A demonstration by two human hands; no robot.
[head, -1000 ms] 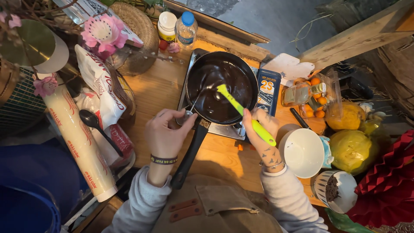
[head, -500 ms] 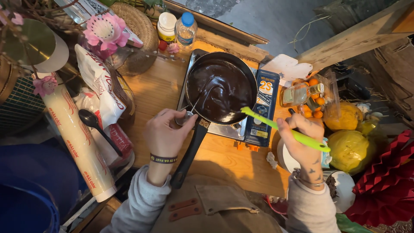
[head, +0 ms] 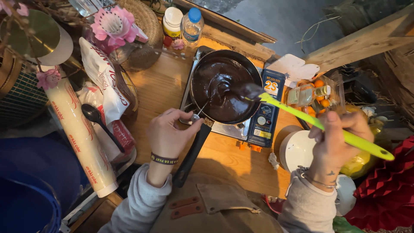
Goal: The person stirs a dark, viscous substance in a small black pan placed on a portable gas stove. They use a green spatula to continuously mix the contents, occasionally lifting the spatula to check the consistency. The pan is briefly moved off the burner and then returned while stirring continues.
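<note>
Lime-green spatula, black pan of dark brown chocolate, pink flower.

There are one black frying pan, one green spatula, two black spoons and one white bowl. I count two bottles with caps, two pink flowers and one roll of wrap. Two hands are in view

We stand at the worktop, where the pan sits on a stove, a carton just to its right. Behind the pan stand a jar and a bottle. Left of the pan lie a bag, a roll and a spoon; right of the carton sits a bowl.
</note>
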